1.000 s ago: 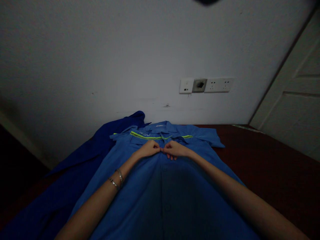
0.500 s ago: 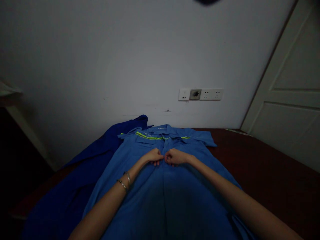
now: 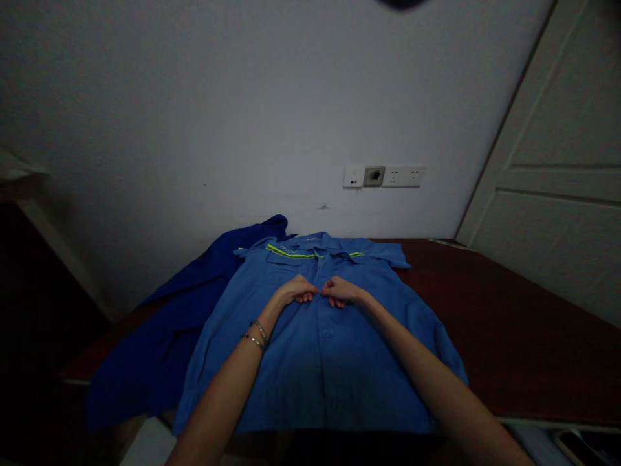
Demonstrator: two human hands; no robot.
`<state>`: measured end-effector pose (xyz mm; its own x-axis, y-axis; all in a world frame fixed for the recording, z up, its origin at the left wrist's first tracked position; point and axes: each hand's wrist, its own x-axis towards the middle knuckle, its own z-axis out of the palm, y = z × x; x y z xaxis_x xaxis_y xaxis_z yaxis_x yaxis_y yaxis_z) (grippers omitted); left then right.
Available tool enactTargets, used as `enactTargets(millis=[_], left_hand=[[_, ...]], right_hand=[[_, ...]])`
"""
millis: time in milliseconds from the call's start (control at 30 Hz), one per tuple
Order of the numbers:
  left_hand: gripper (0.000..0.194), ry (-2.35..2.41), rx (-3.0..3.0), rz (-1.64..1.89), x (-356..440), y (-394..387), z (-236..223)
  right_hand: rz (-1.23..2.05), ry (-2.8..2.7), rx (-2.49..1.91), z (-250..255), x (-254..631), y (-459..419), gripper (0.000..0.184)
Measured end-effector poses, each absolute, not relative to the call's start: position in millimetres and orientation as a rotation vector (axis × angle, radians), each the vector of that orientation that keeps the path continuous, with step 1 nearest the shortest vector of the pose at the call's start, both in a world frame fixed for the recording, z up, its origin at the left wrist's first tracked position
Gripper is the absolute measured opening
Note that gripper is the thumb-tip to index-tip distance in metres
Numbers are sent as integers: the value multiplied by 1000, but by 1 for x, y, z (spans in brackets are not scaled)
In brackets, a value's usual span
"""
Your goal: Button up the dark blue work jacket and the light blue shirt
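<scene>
A blue short-sleeved work shirt [image 3: 310, 362] with yellow-green stripes across the chest lies flat, front up, on a dark red-brown table [image 3: 509, 336]. My left hand [image 3: 295, 290] and my right hand [image 3: 340, 291] meet on the shirt's button strip just below the chest. Each hand has its fingers curled and pinched on the cloth of the placket. Thin bracelets circle my left wrist.
A darker blue garment [image 3: 194, 298] lies under and to the left of the shirt, hanging over the table's left edge. A white wall with a socket strip [image 3: 383, 176] stands behind. A white door [image 3: 557, 194] is at the right.
The view has pulled back and the table's front edge now shows. My hands stay pinched together on the button strip, a little lower on the shirt than a second ago.
</scene>
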<state>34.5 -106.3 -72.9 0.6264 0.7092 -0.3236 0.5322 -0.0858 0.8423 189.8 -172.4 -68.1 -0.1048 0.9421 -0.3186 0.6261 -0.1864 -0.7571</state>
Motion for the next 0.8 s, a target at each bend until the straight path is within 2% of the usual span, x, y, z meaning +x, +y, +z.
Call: enactTargets(millis=[367,567,800], left_hand=[[20,872,1768,47,30,-114,-71],[27,818,1845,69,28,-117,-73],[16,830,1875,198,35,-111,-91]], right_hand=[[1221,-1767,-1699,-71,196,-178,13],[1244,-1726,-1650,-75,196,-177,7],[1320,-1774,-1642,-71,199,-173,14]])
